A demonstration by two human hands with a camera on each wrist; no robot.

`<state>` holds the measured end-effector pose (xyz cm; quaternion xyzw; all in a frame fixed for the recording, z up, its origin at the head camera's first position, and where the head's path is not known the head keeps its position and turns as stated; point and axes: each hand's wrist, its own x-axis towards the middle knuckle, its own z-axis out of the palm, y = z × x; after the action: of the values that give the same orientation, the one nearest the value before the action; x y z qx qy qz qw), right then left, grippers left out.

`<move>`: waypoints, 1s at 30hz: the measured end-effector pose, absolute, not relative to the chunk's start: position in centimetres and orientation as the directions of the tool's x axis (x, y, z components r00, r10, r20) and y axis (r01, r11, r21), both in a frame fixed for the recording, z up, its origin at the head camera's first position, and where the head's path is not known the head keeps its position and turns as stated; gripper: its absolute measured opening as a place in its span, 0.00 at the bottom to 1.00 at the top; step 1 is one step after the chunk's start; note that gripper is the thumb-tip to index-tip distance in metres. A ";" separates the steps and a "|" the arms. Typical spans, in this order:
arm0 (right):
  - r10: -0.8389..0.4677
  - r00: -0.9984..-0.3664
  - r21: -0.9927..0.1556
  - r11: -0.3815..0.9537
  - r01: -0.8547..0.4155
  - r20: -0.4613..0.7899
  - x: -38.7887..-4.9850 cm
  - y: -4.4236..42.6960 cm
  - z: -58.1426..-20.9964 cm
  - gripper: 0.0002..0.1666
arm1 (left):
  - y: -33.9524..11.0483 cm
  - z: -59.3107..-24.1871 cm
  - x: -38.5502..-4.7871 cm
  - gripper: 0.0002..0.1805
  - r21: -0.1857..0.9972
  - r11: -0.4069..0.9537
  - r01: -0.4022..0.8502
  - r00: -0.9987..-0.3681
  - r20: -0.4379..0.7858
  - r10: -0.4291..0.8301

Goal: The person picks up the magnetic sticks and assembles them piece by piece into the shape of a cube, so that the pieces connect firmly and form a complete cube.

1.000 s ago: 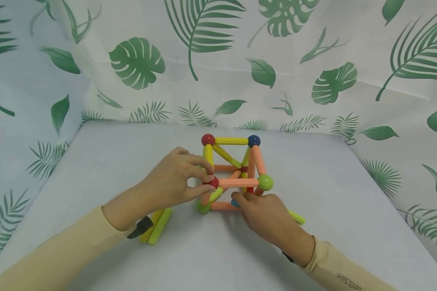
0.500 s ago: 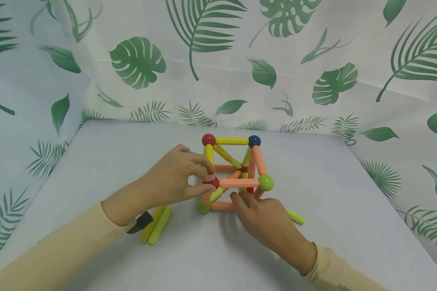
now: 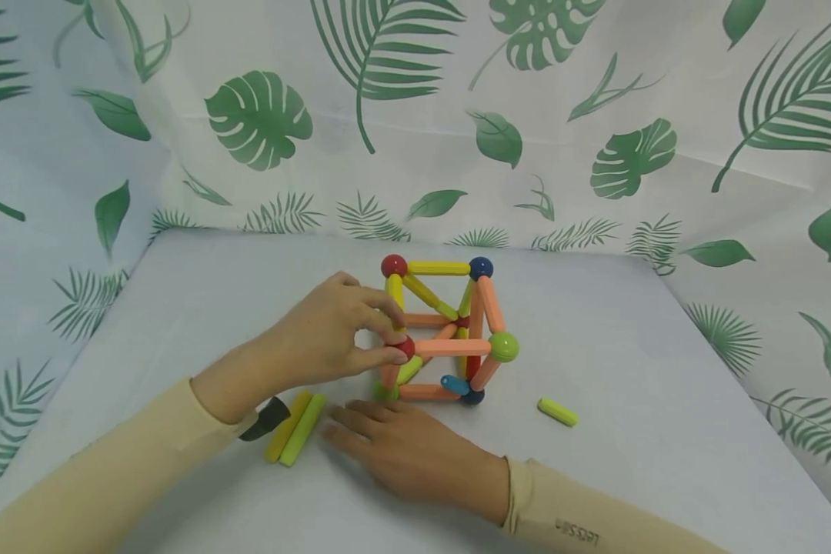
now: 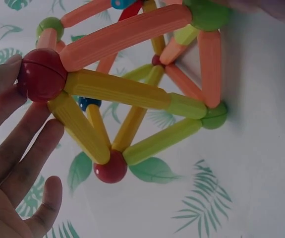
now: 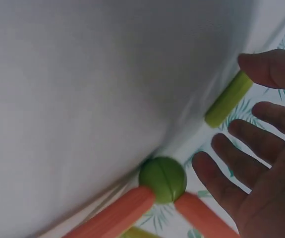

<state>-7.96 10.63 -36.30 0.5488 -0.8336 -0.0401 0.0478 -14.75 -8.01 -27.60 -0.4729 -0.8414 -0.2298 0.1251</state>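
A cube-like frame of magnetic sticks and balls stands on the table; one salmon stick [image 3: 452, 348] spans its upper front edge. My left hand [image 3: 332, 331] pinches the red ball [image 4: 43, 74] at its upper front left corner between thumb and fingers. Low on the front right, a short blue stick [image 3: 452, 384] sticks out from a dark blue ball [image 3: 472, 397]. My right hand [image 3: 422, 454] holds nothing, fingers extended, low over the table beside a lime stick [image 3: 302, 431] and a yellow stick [image 3: 285, 432]. The right wrist view shows a yellow-green stick [image 5: 229, 99] near the thumb.
A short lime stick [image 3: 557, 412] lies alone to the right of the frame. Behind the white table [image 3: 651, 477] hangs a leaf-patterned cloth [image 3: 415, 169]. A green ball [image 5: 163, 179] of the frame is close to the right fingertips.
My right hand has left the lower front right of the frame and moved left toward the loose sticks, uncovering the blue stick. My left hand stays on the red ball.
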 end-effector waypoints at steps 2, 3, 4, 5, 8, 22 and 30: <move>-0.927 -0.374 0.107 0.376 -0.920 0.040 -8.3 9.7 -36.7 0.33 | -8.0 -27.7 -14.7 0.09 0.264 0.446 0.855 -0.519 0.429 0.739; -0.930 -0.365 0.103 0.368 -0.924 0.048 -8.4 9.3 -36.8 0.33 | -8.0 -27.7 -14.7 0.09 0.263 0.446 0.856 -0.518 0.430 0.740; -0.932 -0.358 0.102 0.363 -0.926 0.062 -8.6 8.9 -37.0 0.31 | -8.0 -27.7 -14.7 0.09 0.260 0.445 0.857 -0.516 0.433 0.740; -0.933 -0.352 0.106 0.359 -0.927 0.074 -8.7 8.6 -37.1 0.30 | -8.0 -27.7 -14.7 0.09 0.259 0.443 0.858 -0.513 0.436 0.739; -0.938 -0.336 0.161 0.347 -0.924 0.092 -9.0 8.0 -37.3 0.25 | -7.9 -27.7 -14.6 0.09 0.250 0.443 0.861 -0.509 0.442 0.739; -0.915 -0.402 0.265 0.380 -0.886 -0.028 -8.6 9.6 -35.6 0.04 | -8.1 -27.8 -14.6 0.09 0.245 0.448 0.860 -0.510 0.442 0.738; -0.839 -0.537 0.152 0.521 -0.840 -0.090 -7.5 13.5 -35.1 0.08 | -8.1 -27.8 -14.6 0.09 0.245 0.455 0.856 -0.516 0.443 0.733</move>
<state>-7.46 13.50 -35.10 0.4812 -0.8721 -0.0885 -0.0029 -14.61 -8.06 -27.81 -0.4721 -0.8416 -0.2231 0.1380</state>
